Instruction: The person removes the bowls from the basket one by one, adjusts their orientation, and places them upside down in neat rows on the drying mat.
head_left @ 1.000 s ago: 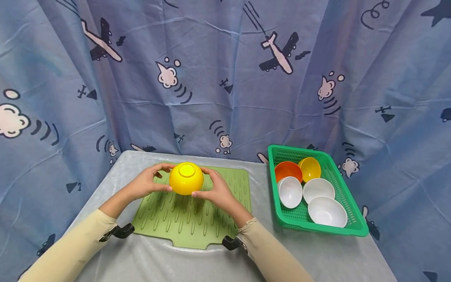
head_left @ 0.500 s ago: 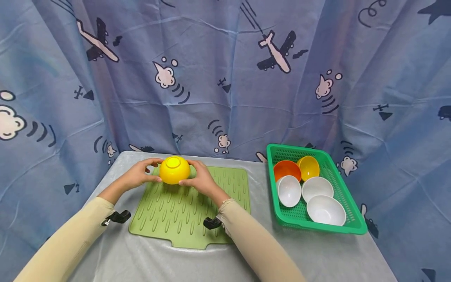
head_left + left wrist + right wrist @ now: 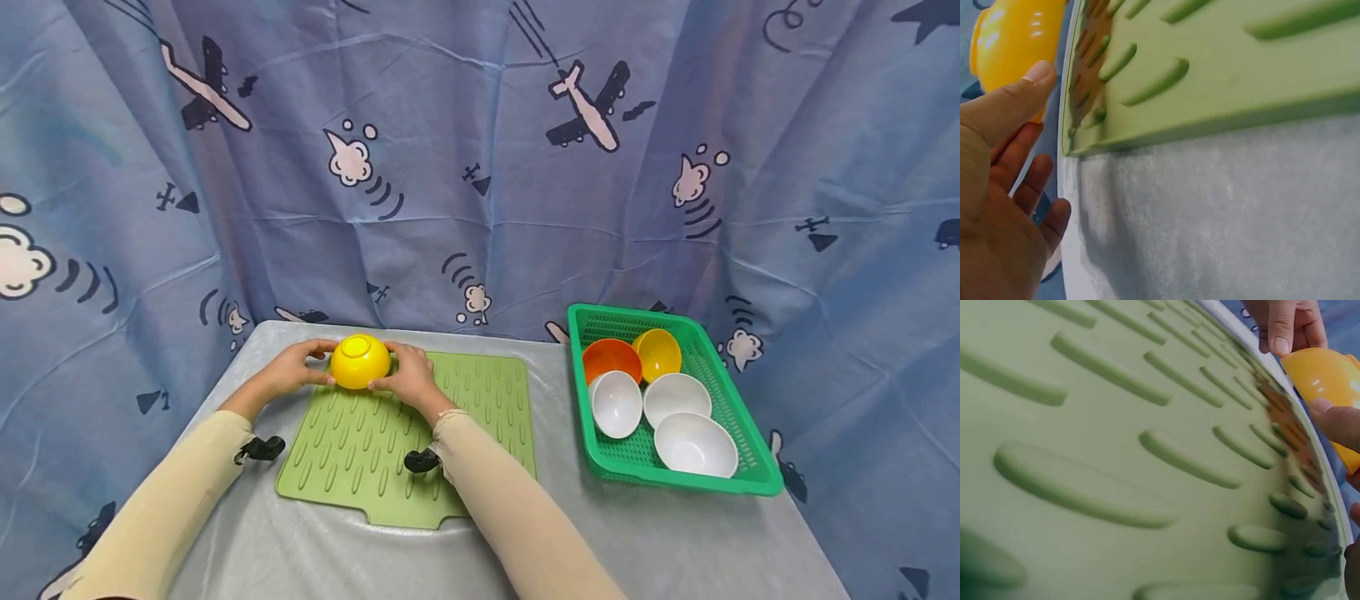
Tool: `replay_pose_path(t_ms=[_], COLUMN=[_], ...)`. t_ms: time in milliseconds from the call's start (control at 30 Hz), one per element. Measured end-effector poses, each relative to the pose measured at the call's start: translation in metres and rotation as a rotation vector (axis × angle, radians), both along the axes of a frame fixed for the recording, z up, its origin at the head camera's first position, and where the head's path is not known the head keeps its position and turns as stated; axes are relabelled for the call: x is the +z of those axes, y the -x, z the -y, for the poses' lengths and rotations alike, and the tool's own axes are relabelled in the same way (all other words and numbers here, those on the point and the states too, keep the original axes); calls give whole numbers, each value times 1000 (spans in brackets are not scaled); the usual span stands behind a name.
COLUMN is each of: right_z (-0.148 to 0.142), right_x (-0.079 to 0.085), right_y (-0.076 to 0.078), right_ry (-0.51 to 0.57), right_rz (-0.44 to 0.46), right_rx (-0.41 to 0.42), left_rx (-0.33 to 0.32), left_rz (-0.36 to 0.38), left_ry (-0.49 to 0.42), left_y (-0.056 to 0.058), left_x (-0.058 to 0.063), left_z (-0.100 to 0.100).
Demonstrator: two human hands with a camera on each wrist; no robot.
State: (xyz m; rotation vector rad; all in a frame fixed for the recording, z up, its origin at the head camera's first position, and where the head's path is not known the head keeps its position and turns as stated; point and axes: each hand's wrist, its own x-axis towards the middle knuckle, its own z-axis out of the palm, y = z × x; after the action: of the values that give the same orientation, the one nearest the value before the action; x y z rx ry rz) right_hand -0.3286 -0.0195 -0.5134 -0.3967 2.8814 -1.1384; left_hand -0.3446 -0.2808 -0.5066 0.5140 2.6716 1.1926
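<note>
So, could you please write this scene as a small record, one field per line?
Held item: yellow bowl, bottom up
Left hand: pinches its left side
Right hand: pinches its right side
Position: above far-left part of green mat
Green basket: right of mat, holding orange bowl, second yellow bowl, three white bowls
Backdrop: blue curtain with airplanes

A plain cream left sleeve point(image 3: 168, 492) and a matching right sleeve point(image 3: 517, 500) cover the arms, fairly close-fitting, with slightly wrinkled cuffs at the wrists. A small black device with a rounded end juts out by each cuff, one left point(image 3: 262, 448), one right point(image 3: 422, 461). The left hand point(image 3: 291, 369) and right hand point(image 3: 408, 375) are bare.
</note>
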Motion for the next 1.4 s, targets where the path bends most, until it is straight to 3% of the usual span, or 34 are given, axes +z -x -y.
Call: replay_pose_path(t_ms=[233, 600, 933, 1133, 1400], right_z=[10, 13, 13, 13, 13], right_x=[-6, -9, -16, -14, -17], right_y=[1, -2, 2, 2, 1], right_ry=[-106, -169, -170, -174, -177], right_rz=[-26, -28, -43, -49, -30], right_rx=[-39, -46, -61, -56, -58], left_rx=[0, -1, 19, -10, 12], left_rz=[-10, -9, 21, 39, -62], left_ry=[25, 39, 87, 14, 32], left_y=[5, 4, 3, 5, 13], left_x=[-7, -16, -8, 4, 11], left_z=[1, 1, -1, 0, -14])
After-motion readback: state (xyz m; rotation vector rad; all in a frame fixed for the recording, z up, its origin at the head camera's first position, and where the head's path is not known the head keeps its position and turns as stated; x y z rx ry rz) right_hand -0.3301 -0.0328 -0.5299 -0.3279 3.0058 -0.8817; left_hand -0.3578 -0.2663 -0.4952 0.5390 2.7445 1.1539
